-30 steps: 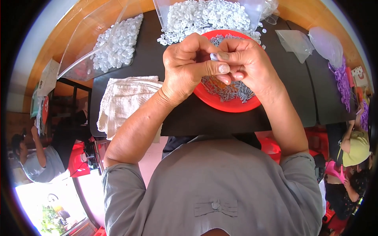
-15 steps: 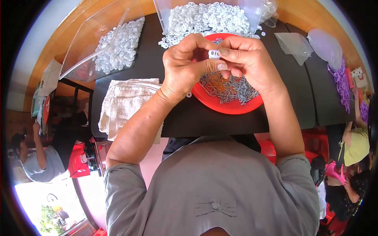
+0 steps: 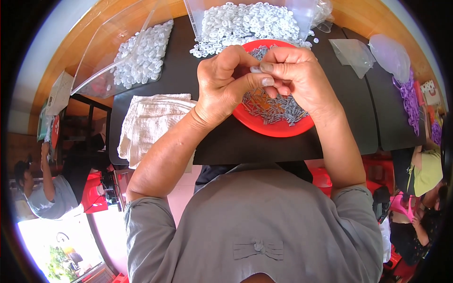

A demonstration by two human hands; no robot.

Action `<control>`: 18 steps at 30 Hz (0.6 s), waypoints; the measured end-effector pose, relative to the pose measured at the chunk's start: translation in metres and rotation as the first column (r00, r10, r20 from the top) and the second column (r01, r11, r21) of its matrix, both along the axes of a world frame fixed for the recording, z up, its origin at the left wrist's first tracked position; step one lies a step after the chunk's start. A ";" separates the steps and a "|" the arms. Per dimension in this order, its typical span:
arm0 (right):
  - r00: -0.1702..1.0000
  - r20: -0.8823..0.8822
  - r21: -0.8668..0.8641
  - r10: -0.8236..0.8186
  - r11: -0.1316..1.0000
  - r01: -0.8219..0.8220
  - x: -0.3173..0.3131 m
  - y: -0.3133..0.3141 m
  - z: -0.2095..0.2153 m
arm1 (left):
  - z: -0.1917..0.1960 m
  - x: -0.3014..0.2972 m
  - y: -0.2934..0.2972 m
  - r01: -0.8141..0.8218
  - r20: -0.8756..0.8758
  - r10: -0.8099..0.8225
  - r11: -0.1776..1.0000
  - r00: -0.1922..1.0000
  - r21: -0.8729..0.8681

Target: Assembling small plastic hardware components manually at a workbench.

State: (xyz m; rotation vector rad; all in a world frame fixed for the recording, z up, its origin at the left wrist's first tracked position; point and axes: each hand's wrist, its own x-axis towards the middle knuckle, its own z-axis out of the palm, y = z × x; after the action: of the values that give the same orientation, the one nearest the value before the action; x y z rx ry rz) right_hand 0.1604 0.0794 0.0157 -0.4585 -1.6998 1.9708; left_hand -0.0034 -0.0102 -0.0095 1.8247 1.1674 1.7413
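Note:
Between my two hands, above a red dish [image 3: 252,130], is a small white plastic piece [image 3: 255,70]. My left hand [image 3: 226,78] is closed, thumb and forefinger gripping this piece. My right hand [image 3: 299,70] is pinched against its other side, fingertips touching it; whether they also hold something small is hidden. Heaped in the dish beneath are many small, thin grey pieces [image 3: 283,111], like little springs or pins. Behind the dish lies a large pile of similar white plastic pieces [image 3: 245,21], spilling from a clear bin.
To the left, a clear box [image 3: 101,56] on its side holds rounded white pieces [image 3: 141,59]. A folded beige cloth [image 3: 153,125] lies by my left forearm. Plastic bags [image 3: 354,56] and purple strands [image 3: 406,101] are on the right. Other people sit at both sides.
The white piece has turned and sunk deeper between my fingers, so its two-holed face no longer shows. Both hands have shifted slightly, with the fingertips closer together.

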 end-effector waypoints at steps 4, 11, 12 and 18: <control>1.000 0.013 -0.007 -0.024 1.000 0.024 0.000 -0.002 0.002 | -0.003 0.002 0.003 -0.014 -0.015 0.015 0.999 1.000 0.029; 0.987 0.017 0.140 -0.159 0.978 0.155 -0.004 -0.005 0.001 | -0.003 0.007 0.004 0.020 0.148 -0.018 1.000 0.989 -0.014; 0.987 0.021 0.147 -0.158 0.977 0.153 -0.004 -0.006 0.001 | -0.003 0.006 0.004 -0.005 0.094 0.004 1.000 0.996 0.014; 0.991 0.043 0.071 -0.129 0.990 0.125 -0.003 -0.007 0.001 | -0.007 -0.001 0.007 -0.144 -0.187 0.164 0.983 0.968 0.117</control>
State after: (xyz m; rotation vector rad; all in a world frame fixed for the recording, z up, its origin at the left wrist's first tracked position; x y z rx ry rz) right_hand 0.1575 0.0729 0.0163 -0.5789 -1.7166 1.8196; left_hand -0.0046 -0.0036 -0.0160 2.0558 1.3513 1.7659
